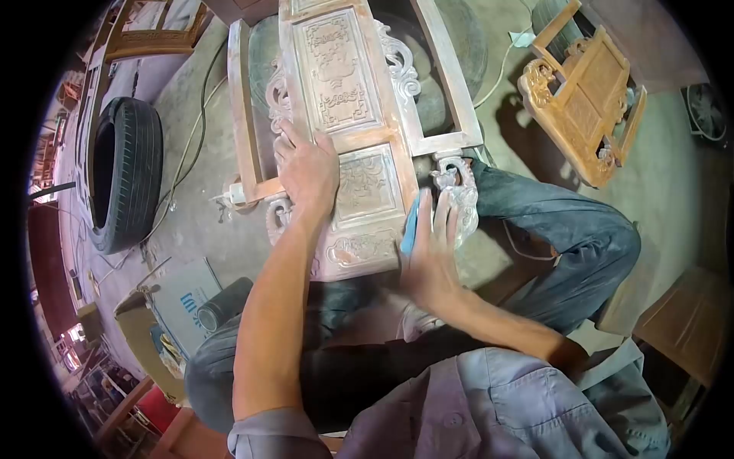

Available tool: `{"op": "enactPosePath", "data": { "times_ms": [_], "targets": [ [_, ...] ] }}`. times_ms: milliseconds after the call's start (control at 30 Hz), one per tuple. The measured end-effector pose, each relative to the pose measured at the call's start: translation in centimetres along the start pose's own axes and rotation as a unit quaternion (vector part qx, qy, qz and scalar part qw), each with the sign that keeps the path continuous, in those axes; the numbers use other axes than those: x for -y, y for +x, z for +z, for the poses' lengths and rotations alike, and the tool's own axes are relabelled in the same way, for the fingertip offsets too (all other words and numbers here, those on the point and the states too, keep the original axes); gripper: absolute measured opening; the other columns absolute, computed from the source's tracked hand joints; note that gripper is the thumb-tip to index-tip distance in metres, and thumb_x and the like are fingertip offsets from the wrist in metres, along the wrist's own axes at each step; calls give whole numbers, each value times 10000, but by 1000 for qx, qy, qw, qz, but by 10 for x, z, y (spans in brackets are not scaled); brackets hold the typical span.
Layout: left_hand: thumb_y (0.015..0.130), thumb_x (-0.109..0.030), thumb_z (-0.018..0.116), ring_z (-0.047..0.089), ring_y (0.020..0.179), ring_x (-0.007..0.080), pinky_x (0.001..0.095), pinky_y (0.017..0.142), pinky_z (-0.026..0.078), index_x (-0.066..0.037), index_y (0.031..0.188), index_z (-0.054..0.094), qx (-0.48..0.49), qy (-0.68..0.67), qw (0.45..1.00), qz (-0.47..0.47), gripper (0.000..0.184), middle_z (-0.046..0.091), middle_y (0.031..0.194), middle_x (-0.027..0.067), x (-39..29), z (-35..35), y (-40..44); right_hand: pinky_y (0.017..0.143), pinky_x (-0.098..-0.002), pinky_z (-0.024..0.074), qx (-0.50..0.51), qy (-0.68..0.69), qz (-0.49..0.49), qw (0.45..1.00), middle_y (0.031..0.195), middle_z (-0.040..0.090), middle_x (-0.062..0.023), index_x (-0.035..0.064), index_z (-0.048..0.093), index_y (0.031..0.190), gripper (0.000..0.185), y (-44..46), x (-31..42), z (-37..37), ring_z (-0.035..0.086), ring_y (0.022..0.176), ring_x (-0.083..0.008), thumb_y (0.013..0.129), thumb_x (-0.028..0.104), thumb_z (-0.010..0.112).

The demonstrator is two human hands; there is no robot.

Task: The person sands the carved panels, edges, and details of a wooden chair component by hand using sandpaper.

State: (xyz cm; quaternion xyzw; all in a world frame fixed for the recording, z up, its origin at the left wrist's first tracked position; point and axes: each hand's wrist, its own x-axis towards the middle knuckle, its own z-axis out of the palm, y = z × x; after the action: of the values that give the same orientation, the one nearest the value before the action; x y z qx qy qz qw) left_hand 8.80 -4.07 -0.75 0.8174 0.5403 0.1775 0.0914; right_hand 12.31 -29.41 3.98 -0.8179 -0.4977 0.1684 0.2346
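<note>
A pale, dusty carved wooden chair back (329,115) lies in front of me, with relief panels down its middle and scrolled openwork along its sides. My left hand (308,170) is closed over its left edge near the crossbar, with the fingertips partly hidden. At the lower right edge, my right hand (433,252) presses a blue sheet of sandpaper (410,223) to the wood beside the scrollwork. The palm and fingers cover most of that sheet.
An upright tire (128,174) stands at left, near a cable on the floor. Another carved piece, glossy and orange-brown (585,107), is at upper right. A cardboard box (149,333) and a dark cylinder (224,304) sit by my left knee. A fan (705,111) is far right.
</note>
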Motion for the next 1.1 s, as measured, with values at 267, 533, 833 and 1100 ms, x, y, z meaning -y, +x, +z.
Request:
{"op": "enactPosePath", "data": {
  "times_ms": [267,533,833,1100],
  "targets": [
    [1060,-348,555,594,1239,552,582,1022,524,79,1620,306,24,1,1000,-8,747,550,1376,403,0,-2,-3,1279,-734,66,31,22,13,999,1618,247,-493,-290,82,1572,1107,-2,6,-21,120,1545,-705,796,85,776],
    [1066,-351,554,590,1252,542,583,1028,520,71,1626,298,21,-6,1000,-8,747,541,1383,391,-1,-3,-3,1281,-720,148,52,-18,-27,998,1621,329,-448,-234,190,1596,1000,-1,-10,-22,229,1562,-634,870,144,765],
    [1061,-341,569,583,1264,550,574,1040,519,90,1619,288,28,-11,1000,-10,760,534,1390,405,-1,-5,0,1286,-627,273,32,-48,-102,993,1405,610,-380,-160,341,1600,966,8,-21,-32,476,1466,-533,749,42,752],
    [1063,-333,573,581,1268,541,575,1046,515,88,1634,282,35,-7,999,-21,767,530,1395,404,-6,-7,0,1279,-605,302,-1,-29,-122,992,1250,698,-368,-164,366,1588,899,34,-19,-40,499,1455,-517,820,87,762]
  ]
}}
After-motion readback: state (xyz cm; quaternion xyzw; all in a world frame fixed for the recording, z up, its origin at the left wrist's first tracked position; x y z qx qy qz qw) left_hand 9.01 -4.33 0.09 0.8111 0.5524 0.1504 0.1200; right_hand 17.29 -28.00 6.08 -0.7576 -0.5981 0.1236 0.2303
